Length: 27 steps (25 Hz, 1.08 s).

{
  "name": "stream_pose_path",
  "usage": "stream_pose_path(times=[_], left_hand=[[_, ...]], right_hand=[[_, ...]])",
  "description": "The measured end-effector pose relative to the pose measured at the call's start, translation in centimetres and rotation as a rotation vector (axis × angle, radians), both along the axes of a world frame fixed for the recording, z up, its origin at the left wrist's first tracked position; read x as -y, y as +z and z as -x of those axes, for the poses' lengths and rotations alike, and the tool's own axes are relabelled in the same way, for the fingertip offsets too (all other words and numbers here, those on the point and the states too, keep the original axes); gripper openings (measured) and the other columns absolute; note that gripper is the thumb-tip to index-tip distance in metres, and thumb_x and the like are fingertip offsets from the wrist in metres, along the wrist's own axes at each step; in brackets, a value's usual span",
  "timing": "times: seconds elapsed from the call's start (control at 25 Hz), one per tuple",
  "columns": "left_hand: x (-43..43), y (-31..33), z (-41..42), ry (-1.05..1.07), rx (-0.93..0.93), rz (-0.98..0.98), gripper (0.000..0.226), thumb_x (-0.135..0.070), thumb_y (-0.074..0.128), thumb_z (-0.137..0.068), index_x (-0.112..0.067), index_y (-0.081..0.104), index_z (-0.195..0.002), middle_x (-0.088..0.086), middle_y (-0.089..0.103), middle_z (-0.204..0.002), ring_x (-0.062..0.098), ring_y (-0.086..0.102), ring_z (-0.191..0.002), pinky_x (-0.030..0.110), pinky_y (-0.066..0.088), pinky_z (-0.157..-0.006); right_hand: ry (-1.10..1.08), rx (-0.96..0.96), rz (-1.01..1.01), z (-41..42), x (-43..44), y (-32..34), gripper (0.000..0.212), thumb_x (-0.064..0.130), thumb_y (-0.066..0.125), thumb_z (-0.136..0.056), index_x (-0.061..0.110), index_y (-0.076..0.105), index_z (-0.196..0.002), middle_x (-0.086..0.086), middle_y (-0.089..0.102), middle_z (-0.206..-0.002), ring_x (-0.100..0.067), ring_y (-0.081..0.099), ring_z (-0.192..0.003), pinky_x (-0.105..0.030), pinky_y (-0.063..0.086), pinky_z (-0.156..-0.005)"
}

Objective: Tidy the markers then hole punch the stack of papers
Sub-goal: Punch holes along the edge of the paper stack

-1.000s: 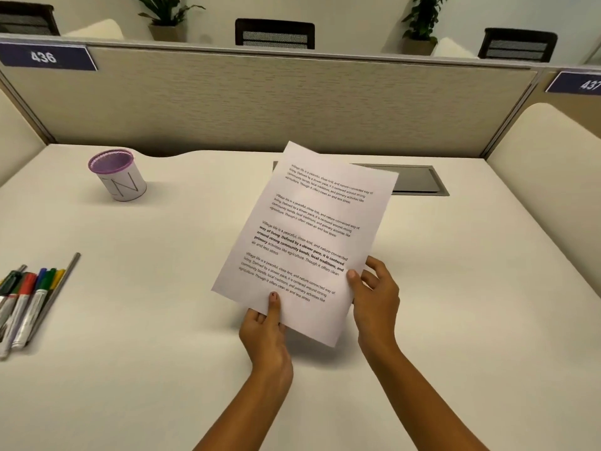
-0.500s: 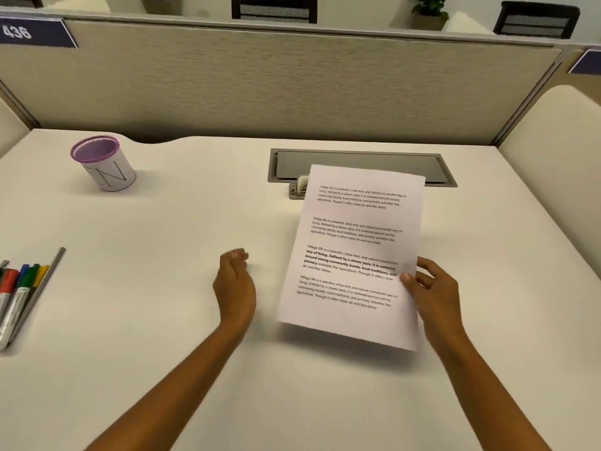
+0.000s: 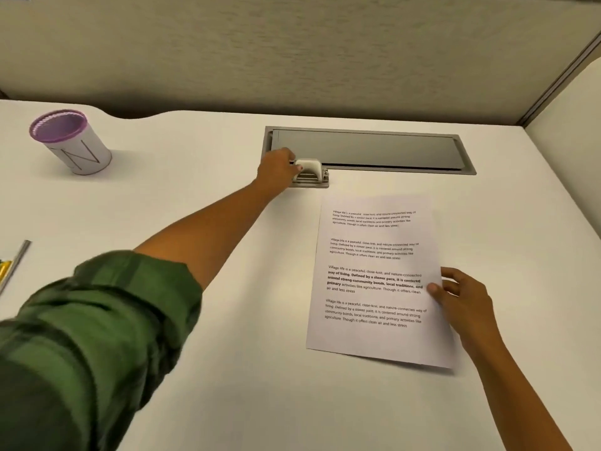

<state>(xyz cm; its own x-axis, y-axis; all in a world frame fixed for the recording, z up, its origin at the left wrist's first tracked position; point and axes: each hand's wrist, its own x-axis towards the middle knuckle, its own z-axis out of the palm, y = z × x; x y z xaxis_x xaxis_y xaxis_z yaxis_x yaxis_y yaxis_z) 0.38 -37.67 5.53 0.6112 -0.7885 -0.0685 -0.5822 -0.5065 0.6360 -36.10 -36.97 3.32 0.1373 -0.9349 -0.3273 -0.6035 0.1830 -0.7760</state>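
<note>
Now left hand (image 3: pixel 276 172) grips hole punch (image 3: pixel 310 174).

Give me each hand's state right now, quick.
Left hand: closed on the hole punch.
Right hand: pinching the right edge of the stack of papers.

Matt white desk (image 3: pixel 201 369) — smooth; thin printed paper (image 3: pixel 374 340) at 4 o'clock; a metal-based hole punch (image 3: pixel 312 177) with glossy white plastic top; woven green cloth sleeve (image 3: pixel 97 336) at 8 o'clock.

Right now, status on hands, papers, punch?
Left hand gripping punch by the desk hatch. Right hand holding papers by right edge. Nothing between them.
</note>
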Motion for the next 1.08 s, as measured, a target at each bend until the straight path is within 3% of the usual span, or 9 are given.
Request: stream_pose_path(times=[0.16,0.4,0.56,0.76,0.96,1.08], left_hand=[[3.3,-0.4,-0.5,-0.04,0.067,-0.116,0.035,-0.022,0.06,-0.091,-0.005,0.062,-0.122,0.015,0.064,-0.121,0.028,0.058,-0.111,0.032,0.047,-0.095],[4.5,-0.6,-0.7,0.012,0.036,-0.129,0.038,-0.026,0.064,-0.088,-0.002,0.064,-0.118,0.016,0.067,-0.116,0.027,0.062,-0.104,0.031,0.05,-0.087],[3.0,0.3,-1.0,0.099,-0.166,-0.21,0.042,-0.026,0.071,-0.082,-0.001,0.063,-0.115,0.015,0.066,-0.113,0.025,0.061,-0.101,0.03,0.047,-0.078],[-3.6,2.2,-0.1,0.27,-0.561,-0.132,0.038,-0.017,0.076,-0.078,0.001,0.062,-0.109,0.013,0.06,-0.095,0.018,0.054,-0.07,0.026,0.042,-0.056],[-13.5,2.7,2.4,0.383,-0.797,-0.053,0.024,-0.013,0.076,-0.076,-0.003,0.067,-0.096,0.005,0.067,-0.066,0.008,0.061,-0.046,0.02,0.042,-0.051],[-18.3,2.0,4.1,0.481,-0.886,-0.03,0.015,-0.013,0.074,-0.078,-0.008,0.069,-0.091,0.002,0.067,-0.061,0.007,0.06,-0.045,0.018,0.044,-0.05]], right_hand=[[0.003,-0.031,-0.027,0.3,0.5,-0.8,0.026,0.013,0.064,-0.087,0.024,0.063,-0.111,-0.005,0.071,-0.103,-0.027,0.066,-0.095,-0.033,0.046,-0.079],[-0.014,-0.03,-0.026,0.5,0.9,-1.1,0.02,0.012,0.064,-0.086,0.027,0.063,-0.099,-0.002,0.071,-0.098,-0.024,0.066,-0.091,-0.03,0.044,-0.073],[-0.007,0.005,-0.033,0.5,0.8,-1.2,0.017,0.011,0.065,-0.086,0.024,0.065,-0.096,-0.005,0.072,-0.098,-0.027,0.067,-0.09,-0.032,0.046,-0.075],[-0.026,0.093,-0.079,0.6,-0.2,-1.2,0.018,0.009,0.065,-0.087,0.026,0.065,-0.092,-0.007,0.073,-0.094,-0.034,0.068,-0.09,-0.049,0.054,-0.087],[-0.013,0.156,-0.138,0.1,-1.9,-1.1,0.018,0.007,0.065,-0.087,0.025,0.065,-0.089,-0.008,0.074,-0.092,-0.035,0.069,-0.088,-0.054,0.052,-0.089],[0.012,0.186,-0.155,-0.4,-3.0,-1.0,0.019,0.004,0.064,-0.087,0.023,0.065,-0.088,-0.008,0.074,-0.088,-0.034,0.068,-0.083,-0.054,0.052,-0.087]])
